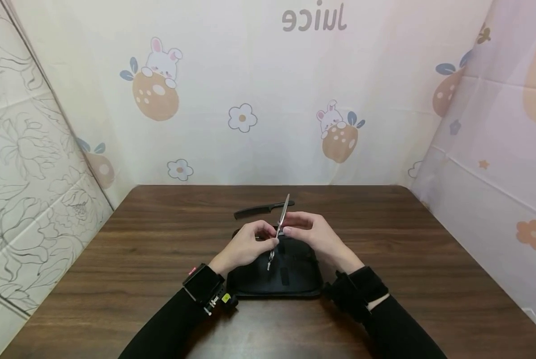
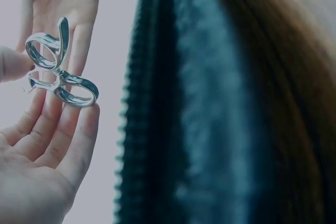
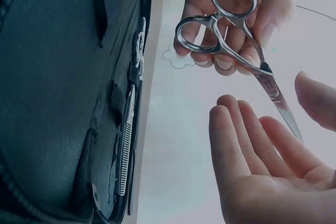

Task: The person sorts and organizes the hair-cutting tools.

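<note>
Just beyond the fingers (image 1: pixel 301 217), a black comb (image 1: pixel 254 212) lies on a brown wooden table (image 1: pixel 160 229). Farther behind them hangs a pale cloth (image 1: pixel 259 70) printed with 2 rabbits (image 1: pixel 162 65) and, higher, mirrored "Juice" (image 1: pixel 319 20).

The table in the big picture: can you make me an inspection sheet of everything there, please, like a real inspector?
Surface: brown wood-patterned table, under everything.
Job's things: silver scissors, held up with the blade end pointing away from the person; black case lying below, with a toothed metal tool in it.
Clutter: black comb, just beyond the case.
Hands: left hand pinches the scissors between thumb and fingers; right hand is close beside the blade, but I can't tell if it touches.
Cables: nothing seen.
Surroundings: pale cloth backdrop with rabbits, fruit and flowers.
</note>
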Available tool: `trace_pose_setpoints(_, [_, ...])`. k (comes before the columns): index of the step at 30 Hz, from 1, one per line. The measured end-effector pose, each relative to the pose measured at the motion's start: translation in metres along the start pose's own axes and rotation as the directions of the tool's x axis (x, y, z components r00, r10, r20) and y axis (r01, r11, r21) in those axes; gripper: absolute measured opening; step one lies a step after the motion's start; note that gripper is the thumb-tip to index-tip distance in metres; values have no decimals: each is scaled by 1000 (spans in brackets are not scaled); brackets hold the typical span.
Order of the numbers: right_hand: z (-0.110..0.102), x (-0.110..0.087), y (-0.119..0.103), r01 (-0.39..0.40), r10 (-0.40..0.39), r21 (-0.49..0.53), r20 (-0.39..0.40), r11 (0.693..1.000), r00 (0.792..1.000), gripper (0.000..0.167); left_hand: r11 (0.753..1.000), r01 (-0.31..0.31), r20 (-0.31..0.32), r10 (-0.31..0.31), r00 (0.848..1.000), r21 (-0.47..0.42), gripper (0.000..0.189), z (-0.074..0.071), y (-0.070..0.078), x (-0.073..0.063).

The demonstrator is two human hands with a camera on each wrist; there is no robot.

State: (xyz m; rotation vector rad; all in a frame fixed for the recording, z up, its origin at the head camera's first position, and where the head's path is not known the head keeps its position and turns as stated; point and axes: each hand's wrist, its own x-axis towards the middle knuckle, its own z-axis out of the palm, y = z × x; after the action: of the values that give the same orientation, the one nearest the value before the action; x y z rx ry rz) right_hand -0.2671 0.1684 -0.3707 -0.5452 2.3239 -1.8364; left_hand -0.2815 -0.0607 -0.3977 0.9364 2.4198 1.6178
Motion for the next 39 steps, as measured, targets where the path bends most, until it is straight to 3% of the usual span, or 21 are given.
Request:
trace_pose_setpoints(9, [3, 3, -2, 22, -27, 235, 18, 972, 999, 39, 999, -41, -15, 41, 999, -13, 16, 6, 3, 2])
trace_pose_setpoints(17, [3, 3, -5, 8, -5, 327, -9, 945, 1000, 37, 998, -43, -45, 41, 998, -44, 16, 9, 5, 2])
trace_pose_setpoints(27, [8, 1, -3, 40, -10, 340, -88, 939, 996, 36, 996, -42, -72, 37, 997, -79, 16, 15, 4, 1])
trace_pose_setpoints(39, [9, 1, -6, 56, -25, 319, -100, 946, 995, 36, 992, -65, -80, 56, 995, -106, 16, 16, 5, 1])
